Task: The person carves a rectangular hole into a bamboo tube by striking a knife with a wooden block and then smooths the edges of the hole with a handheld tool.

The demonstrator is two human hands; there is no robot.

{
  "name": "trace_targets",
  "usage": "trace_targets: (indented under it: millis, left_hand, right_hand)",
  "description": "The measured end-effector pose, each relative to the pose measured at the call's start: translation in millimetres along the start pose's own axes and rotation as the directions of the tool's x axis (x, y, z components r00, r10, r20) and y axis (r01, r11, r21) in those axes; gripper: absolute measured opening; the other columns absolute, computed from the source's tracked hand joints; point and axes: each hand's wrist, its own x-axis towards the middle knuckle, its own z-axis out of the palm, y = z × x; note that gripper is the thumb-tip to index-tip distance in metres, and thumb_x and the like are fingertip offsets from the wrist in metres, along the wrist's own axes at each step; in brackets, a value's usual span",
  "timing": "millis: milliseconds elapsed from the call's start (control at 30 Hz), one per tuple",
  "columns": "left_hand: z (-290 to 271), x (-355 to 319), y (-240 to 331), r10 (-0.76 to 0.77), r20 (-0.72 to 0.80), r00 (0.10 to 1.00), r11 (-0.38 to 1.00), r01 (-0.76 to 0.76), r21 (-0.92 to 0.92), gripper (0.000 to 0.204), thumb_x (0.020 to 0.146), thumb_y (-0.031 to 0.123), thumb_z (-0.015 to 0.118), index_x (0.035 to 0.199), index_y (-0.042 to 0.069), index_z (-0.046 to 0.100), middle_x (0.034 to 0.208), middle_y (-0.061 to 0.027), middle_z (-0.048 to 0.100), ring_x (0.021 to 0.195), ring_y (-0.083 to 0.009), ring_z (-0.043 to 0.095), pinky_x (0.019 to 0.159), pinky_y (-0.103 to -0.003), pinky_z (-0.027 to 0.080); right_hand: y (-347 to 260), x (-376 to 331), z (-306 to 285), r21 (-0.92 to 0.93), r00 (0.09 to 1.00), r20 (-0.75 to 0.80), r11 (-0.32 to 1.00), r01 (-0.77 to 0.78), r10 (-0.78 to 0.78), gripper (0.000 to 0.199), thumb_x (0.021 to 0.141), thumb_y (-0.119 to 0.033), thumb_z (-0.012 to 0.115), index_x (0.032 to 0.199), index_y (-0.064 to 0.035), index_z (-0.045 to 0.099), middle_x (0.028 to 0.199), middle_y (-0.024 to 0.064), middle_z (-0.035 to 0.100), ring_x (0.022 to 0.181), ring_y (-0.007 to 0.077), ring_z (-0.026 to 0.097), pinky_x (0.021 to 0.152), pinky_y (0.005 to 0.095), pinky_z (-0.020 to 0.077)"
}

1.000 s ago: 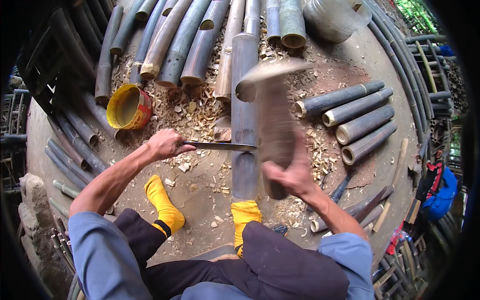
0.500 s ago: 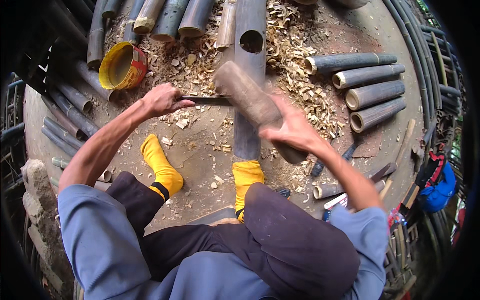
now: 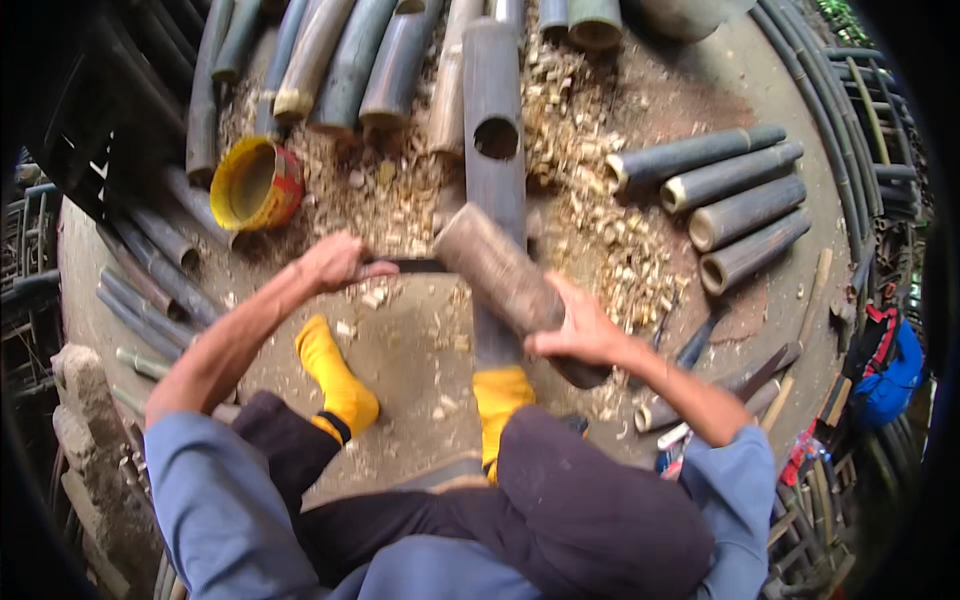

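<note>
My left hand (image 3: 338, 262) is closed round the grip of a dark flat-bladed hand tool (image 3: 420, 266), held crosswise over a dark bamboo tube (image 3: 494, 195). That tube has a round hole near its far end and runs toward my yellow-socked right foot (image 3: 503, 393). In my right hand (image 3: 580, 325) is a thick wooden mallet (image 3: 500, 270), tilted with its wide end toward the blade. The mallet covers the blade's right end and part of the tube, so whether mallet and blade touch cannot be made out.
Pale wood chips (image 3: 570, 150) spread around the tube. A yellow-and-red bucket (image 3: 255, 185) stands at far left. Cut bamboo tubes (image 3: 735, 190) lie at right, with more at the back and left. A dark-handled tool (image 3: 700, 340) and a blue bag (image 3: 890, 375) are at right.
The whole view has shifted, so the tube, bucket and hands appear lower. The mallet, blurred before, is sharper and sits a little nearer the blade. Both hands keep their holds.
</note>
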Motion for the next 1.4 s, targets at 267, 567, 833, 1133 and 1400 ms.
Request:
trace_targets:
  millis: [267, 567, 833, 1133, 1400]
  left_hand:
    - [34.7, -32.7, -12.9, -0.291, -0.032, 0.956, 0.949, 0.284, -0.135, 0.046, 0.051, 0.035, 0.075, 0.088, 0.009, 0.068, 0.080, -0.0135, 0.066, 0.075, -0.0303, 0.064, 0.069, -0.042, 0.051]
    - [26.4, -67.5, 6.4, -0.010, -0.782, 0.623, 0.918, 0.316, 0.239, 0.007, 0.076, 0.015, 0.060, 0.075, 0.011, 0.055, 0.060, -0.0054, 0.055, 0.054, -0.0187, 0.056, 0.052, -0.040, 0.045]
    - [-46.6, -216.3, -59.1, -0.396, -0.761, 0.515, 0.707, 0.699, 0.106, 0.026, 0.079, 0.014, 0.062, 0.099, 0.010, 0.047, 0.085, -0.0134, 0.059, 0.069, -0.0338, 0.063, 0.058, -0.044, 0.051]
    - [-72.8, -181.0, -113.4, -0.644, -0.526, 0.555, 0.525, 0.821, 0.223, 0.021, 0.074, 0.010, 0.057, 0.095, 0.007, 0.054, 0.094, -0.0200, 0.063, 0.085, -0.0398, 0.062, 0.071, -0.049, 0.050]
    - [-76.5, -215.8, -101.0, -0.817, -0.414, 0.401, 0.493, 0.858, -0.141, 0.058, 0.065, 0.023, 0.066, 0.120, 0.011, 0.054, 0.103, -0.0242, 0.062, 0.099, -0.0412, 0.059, 0.085, -0.046, 0.047]
  right_hand:
    - [38.7, -63.8, 39.5, 0.068, 0.764, -0.633, 0.992, -0.105, 0.125, 0.086, 0.061, -0.027, 0.073, 0.132, -0.0007, 0.033, 0.111, 0.0218, 0.056, 0.101, 0.0309, 0.058, 0.089, 0.0385, 0.0450]
    - [91.3, -116.1, 90.5, 0.040, 0.734, -0.561, 0.898, -0.438, 0.383, 0.078, 0.065, -0.027, 0.074, 0.128, -0.0038, 0.033, 0.111, 0.0277, 0.056, 0.102, 0.0399, 0.057, 0.089, 0.0441, 0.0451]
    - [90.7, -117.7, 83.5, 0.066, 0.753, -0.531, 0.905, -0.420, 0.388, 0.073, 0.065, -0.024, 0.074, 0.123, -0.0042, 0.034, 0.103, 0.0291, 0.060, 0.098, 0.0434, 0.059, 0.083, 0.0459, 0.0468]
    - [89.7, -119.6, 70.4, -0.105, 0.770, -0.555, 0.892, -0.440, 0.314, 0.070, 0.064, -0.022, 0.068, 0.123, -0.0036, 0.037, 0.099, 0.0275, 0.061, 0.093, 0.0442, 0.058, 0.082, 0.0461, 0.0465]
    - [78.5, -128.0, 71.0, 0.096, 0.741, -0.544, 0.906, -0.412, 0.394, 0.099, 0.057, -0.036, 0.084, 0.133, -0.0022, 0.032, 0.119, 0.0240, 0.055, 0.110, 0.0340, 0.055, 0.094, 0.0404, 0.0425]
